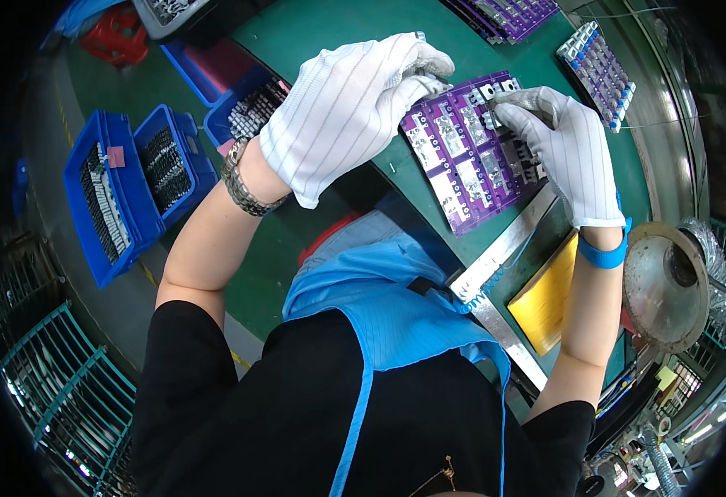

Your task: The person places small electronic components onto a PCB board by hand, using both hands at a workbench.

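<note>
A purple circuit board panel point(462, 153) with rows of silvery metal plates lies tilted on the green worktable point(313, 29). My left hand point(355, 108), in a white striped glove, is over the panel's far left corner, thumb and fingers pinched together; what they hold cannot be made out. At the panel's far right my right hand point(566, 153), gloved the same way, has its thumb and forefinger closed at a small black-and-white part point(489, 93). Similar parts sit along that end, and my right fingers hide some of the panel's right side.
A finished-looking rack of white and blue parts point(599, 74) lies at the far right, with stacked purple panels point(504, 16) at the far edge. Blue bins point(102, 199) of parts stand at left. A metal bar point(504, 248), yellow pad point(545, 294) and round metal hood point(665, 286) are near my right arm.
</note>
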Available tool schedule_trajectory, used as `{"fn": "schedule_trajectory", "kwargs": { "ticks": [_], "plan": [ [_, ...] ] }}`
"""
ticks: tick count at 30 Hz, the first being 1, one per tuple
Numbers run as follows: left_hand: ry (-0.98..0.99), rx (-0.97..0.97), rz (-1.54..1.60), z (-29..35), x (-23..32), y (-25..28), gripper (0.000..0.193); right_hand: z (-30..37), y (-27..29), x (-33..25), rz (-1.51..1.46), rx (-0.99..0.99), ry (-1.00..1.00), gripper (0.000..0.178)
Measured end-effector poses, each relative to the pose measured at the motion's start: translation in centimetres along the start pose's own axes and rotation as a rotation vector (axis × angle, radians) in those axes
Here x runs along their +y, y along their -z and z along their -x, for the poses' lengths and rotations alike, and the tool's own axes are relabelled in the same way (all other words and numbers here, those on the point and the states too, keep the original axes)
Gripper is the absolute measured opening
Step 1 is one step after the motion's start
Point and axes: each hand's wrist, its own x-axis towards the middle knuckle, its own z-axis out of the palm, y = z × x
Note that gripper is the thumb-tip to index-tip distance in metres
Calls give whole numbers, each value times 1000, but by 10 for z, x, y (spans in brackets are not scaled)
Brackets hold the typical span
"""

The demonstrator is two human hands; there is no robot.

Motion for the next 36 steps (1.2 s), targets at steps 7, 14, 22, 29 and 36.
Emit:
{"fn": "schedule_trajectory", "kwargs": {
  "ticks": [7,14,22,29,36],
  "plan": [
    [-30,27,2,1,-1,1,22,-1,0,0,-64,-12,-32,30],
    [53,8,86,4,1,3,20,1,-5,3,23,19,-13,32],
    [-32,52,-20,9,-2,4,21,5,-13,1,116,167,37,35],
    [-67,78,7,4,-5,4,18,6,-11,0,89,181,56,35],
    [204,75,174,4,7,8,26,-2,-8,-4,190,241,448,37]
  ]
}}
